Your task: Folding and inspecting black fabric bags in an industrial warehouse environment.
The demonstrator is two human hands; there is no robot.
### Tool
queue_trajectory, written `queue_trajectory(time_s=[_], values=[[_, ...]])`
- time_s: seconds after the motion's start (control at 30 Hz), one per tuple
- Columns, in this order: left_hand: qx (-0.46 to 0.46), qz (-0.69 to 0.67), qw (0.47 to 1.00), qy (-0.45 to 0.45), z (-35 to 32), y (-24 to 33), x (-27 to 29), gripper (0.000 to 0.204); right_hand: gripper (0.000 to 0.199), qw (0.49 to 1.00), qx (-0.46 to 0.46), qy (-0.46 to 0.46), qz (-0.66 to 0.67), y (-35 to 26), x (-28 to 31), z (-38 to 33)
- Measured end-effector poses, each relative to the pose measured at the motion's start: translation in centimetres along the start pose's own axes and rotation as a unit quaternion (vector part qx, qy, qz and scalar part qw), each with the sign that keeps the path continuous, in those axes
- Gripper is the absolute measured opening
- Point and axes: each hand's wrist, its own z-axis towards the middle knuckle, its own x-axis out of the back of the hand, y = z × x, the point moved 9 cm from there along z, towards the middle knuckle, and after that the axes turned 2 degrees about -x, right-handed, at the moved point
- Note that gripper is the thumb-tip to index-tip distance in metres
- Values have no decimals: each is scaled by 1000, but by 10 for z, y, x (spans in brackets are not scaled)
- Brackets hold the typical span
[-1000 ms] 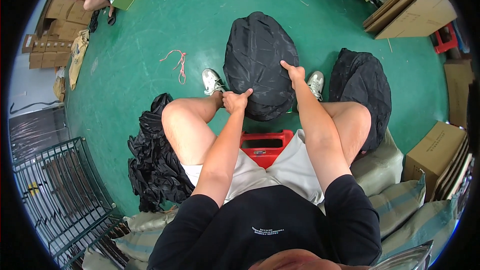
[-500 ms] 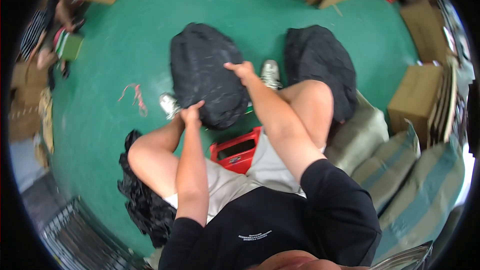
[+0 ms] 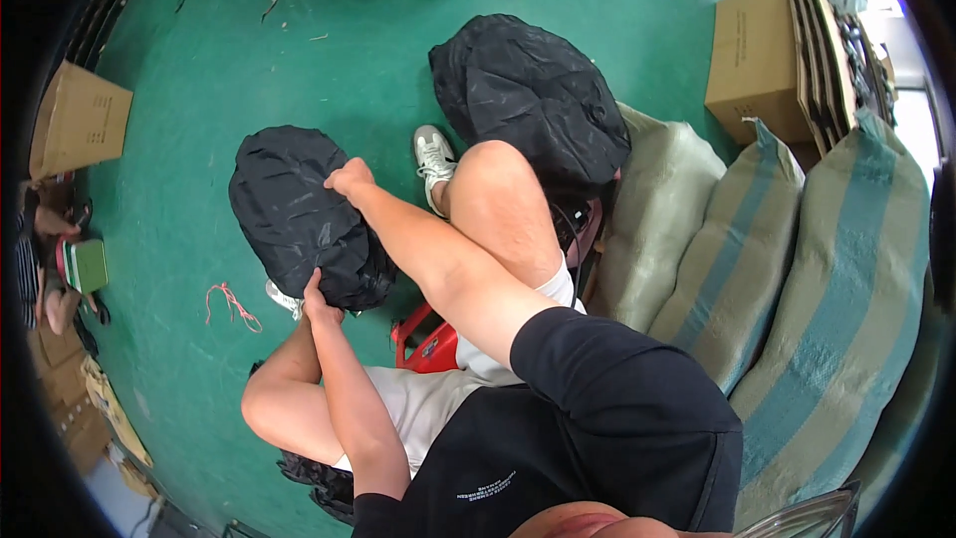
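Note:
A black, wrinkled, rounded cloth bundle point(image 3: 289, 204) stands on the floor in front of my left leg. My left hand point(image 3: 321, 303) grips its near edge, with the thumb up against the cloth. On its right side my right hand point(image 3: 351, 177) is closed on the fabric, my right arm reaching across my right thigh. What fills the bundle is hidden. Beyond my right knee lies a second, similar black bundle point(image 3: 528, 90), which neither hand touches.
A red plastic stool point(image 3: 426, 339) is between my legs. Woven sacks point(image 3: 832, 319) lean at the right, near a cardboard box point(image 3: 759, 55). Pink string point(image 3: 232, 307) lies on the green floor point(image 3: 179, 209). Another person's legs point(image 3: 60, 304) show at the far left.
The view has swung to the right, so both bundles and my legs appear further left. Both hands stay on the nearer bundle, which is a little more to the left of my feet.

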Motion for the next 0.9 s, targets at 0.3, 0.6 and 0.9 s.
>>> queue_trajectory(time_s=[0.3,0.6,0.9], values=[[-10,-33,999,-36,-32,-4,-27,51,46,999,17,10,35,-11,-22,-9],[-60,-117,986,-107,-27,-2,-58,43,40,867,-85,-365,329,21,-62,-39],[-63,-130,981,-130,-26,-5,-73,46,42,853,-128,-358,359,82,-66,-72]])
